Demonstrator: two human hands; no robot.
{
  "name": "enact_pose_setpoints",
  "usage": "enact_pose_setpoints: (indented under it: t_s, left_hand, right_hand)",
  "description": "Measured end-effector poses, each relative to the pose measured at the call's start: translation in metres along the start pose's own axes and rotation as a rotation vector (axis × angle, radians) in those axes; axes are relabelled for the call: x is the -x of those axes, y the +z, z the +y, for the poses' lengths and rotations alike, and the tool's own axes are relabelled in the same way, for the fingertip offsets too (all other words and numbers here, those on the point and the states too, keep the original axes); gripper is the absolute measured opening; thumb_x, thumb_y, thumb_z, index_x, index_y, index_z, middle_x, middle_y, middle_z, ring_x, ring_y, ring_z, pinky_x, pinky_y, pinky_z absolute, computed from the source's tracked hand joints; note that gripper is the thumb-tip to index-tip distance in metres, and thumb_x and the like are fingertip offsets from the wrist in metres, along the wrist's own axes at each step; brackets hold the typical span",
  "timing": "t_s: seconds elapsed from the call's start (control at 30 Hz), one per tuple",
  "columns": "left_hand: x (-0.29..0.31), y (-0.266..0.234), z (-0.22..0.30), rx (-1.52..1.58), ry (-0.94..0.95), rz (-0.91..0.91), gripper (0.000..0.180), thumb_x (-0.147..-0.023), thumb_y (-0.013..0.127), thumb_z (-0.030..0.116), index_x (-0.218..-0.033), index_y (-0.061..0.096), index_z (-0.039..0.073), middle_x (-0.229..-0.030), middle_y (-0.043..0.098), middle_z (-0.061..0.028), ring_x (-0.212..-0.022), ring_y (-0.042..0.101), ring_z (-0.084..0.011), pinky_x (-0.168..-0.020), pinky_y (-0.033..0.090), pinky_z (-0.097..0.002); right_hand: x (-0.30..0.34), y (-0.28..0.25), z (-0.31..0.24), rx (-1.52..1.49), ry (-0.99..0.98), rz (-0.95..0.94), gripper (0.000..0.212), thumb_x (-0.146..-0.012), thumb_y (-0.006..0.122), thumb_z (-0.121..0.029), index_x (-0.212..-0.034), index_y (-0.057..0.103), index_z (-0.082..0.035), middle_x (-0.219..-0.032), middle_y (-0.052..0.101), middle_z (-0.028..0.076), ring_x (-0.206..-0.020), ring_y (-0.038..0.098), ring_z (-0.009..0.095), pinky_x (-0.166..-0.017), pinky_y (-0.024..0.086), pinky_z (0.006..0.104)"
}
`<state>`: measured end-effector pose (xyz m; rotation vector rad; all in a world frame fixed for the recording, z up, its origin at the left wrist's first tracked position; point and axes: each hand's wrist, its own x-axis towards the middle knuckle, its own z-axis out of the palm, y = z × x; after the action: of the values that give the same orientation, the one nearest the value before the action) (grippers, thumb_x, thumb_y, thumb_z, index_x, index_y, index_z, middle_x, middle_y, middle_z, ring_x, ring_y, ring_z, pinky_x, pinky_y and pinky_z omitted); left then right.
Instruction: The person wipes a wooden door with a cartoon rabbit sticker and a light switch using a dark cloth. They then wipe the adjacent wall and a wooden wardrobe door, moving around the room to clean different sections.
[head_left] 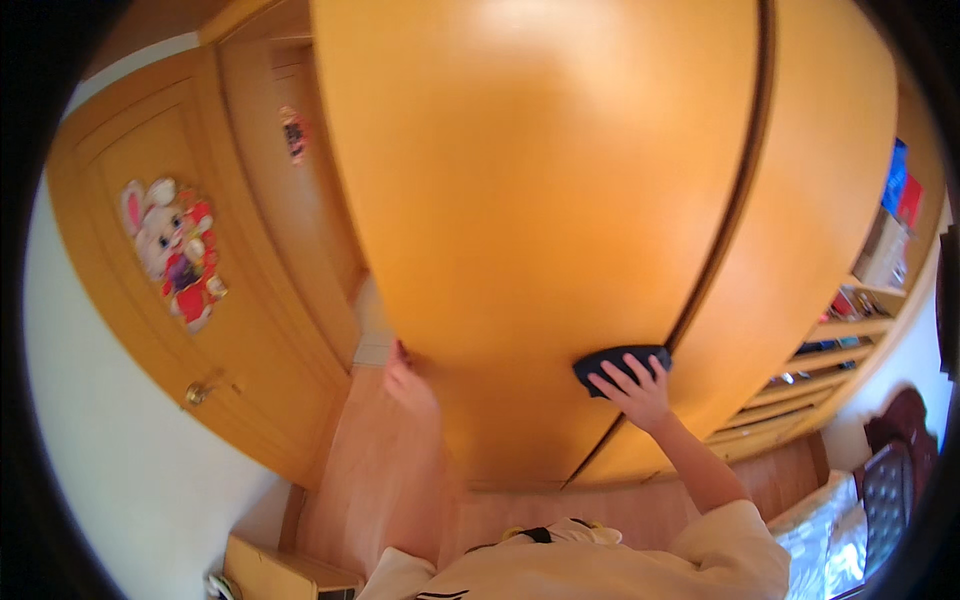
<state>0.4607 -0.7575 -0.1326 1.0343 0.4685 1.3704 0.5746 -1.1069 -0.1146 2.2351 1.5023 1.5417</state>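
Observation:
A tall yellow-wood wardrobe door (pixel 540 200) fills the middle of the view. My right hand (pixel 640 395) presses a folded dark cloth (pixel 605 370) flat against its lower part, beside the dark vertical gap. The fingers lie spread over the cloth and hold it to the wood. By the left edge of the same door is my left hand (pixel 408 385), smeared by motion. Its fingertips look close to that edge, with a small reddish patch there; whether they grip the edge or only touch it cannot be made out.
At left is a wooden room door (pixel 110 160) with a rabbit decoration (pixel 175 245) and a metal handle (pixel 197 393). Open shelves (pixel 850 330) with items stand at right. A low wooden cabinet (pixel 270 575) is at lower left, a dark tufted headboard (pixel 887 495) at lower right.

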Motion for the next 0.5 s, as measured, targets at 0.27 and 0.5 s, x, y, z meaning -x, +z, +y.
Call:
enact_pose_setpoints:
  t_s: [0.27, 0.5]
  left_hand:
    - [0.002, 0.001, -0.011, 0.000, 0.105, -0.010, 0.046, -0.099, 0.027, 0.014, -0.129, 0.050, -0.012, -0.129, 0.056, -0.0188, -0.120, 0.054, -0.0262, -0.103, 0.040, -0.0345]
    - [-0.001, -0.003, -0.013, 0.009, 0.117, -0.029, 0.044, -0.100, 0.027, 0.013, -0.129, 0.049, -0.012, -0.128, 0.057, -0.0182, -0.120, 0.054, -0.0251, -0.103, 0.040, -0.0341]
  right_hand:
    - [-0.002, 0.005, 0.005, -0.002, -0.021, 0.066, 0.034, -0.082, 0.061, -0.020, -0.112, 0.068, -0.033, -0.129, 0.054, -0.009, -0.119, 0.045, 0.018, -0.103, 0.028, 0.0438]
    - [-0.002, 0.014, 0.004, -0.027, -0.027, 0.117, 0.027, -0.085, 0.061, -0.024, -0.110, 0.069, -0.033, -0.126, 0.057, -0.009, -0.118, 0.045, 0.017, -0.103, 0.026, 0.0427]
